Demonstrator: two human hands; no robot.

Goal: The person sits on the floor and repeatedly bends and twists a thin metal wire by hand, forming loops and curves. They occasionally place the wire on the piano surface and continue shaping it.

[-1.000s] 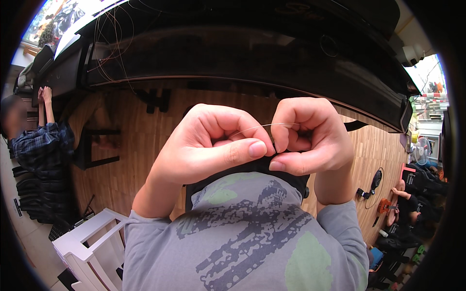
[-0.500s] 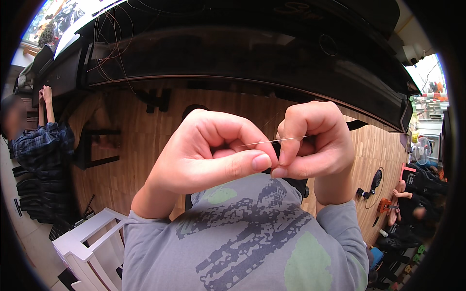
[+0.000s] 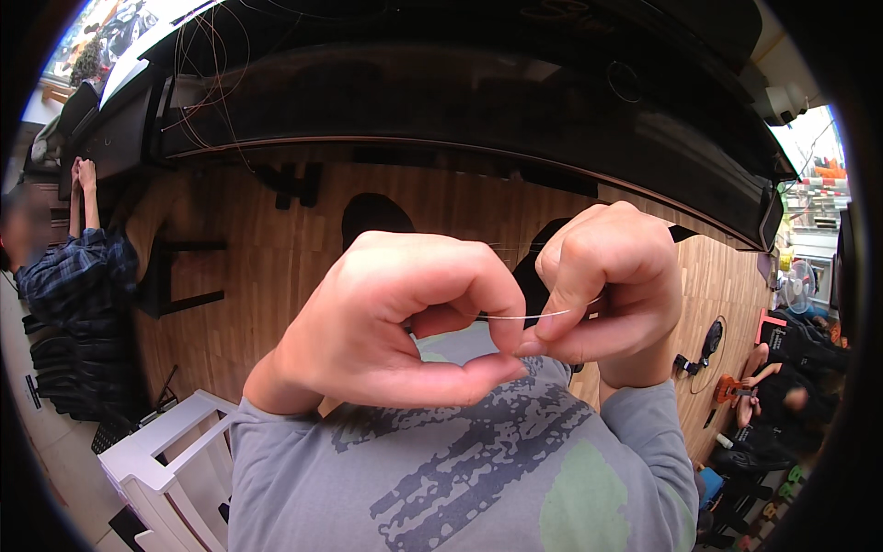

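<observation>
A thin, pale wire or string (image 3: 520, 317) runs between my two hands in front of my chest. My left hand (image 3: 405, 304) is curled, its index finger bent over behind the wire and its thumb reaching toward the right hand's fingertips. Pinched together, the thumb and index finger of my right hand (image 3: 621, 285) grip the wire's right part. The fingertips of both hands meet or nearly meet just below the wire. Where its ends go inside the curled fingers is hidden.
A glossy black surface (image 3: 395, 101) spans the far side, with loose coiled wires (image 3: 216, 92) at its left and a small wire loop (image 3: 624, 81) at its right. A white wooden stand (image 3: 170, 460) is at near left. A person in plaid (image 3: 69, 276) works at far left.
Both hands have sunk slightly. My left thumb has moved down from the index finger, widening the gap between them, and the wire sits lower.
</observation>
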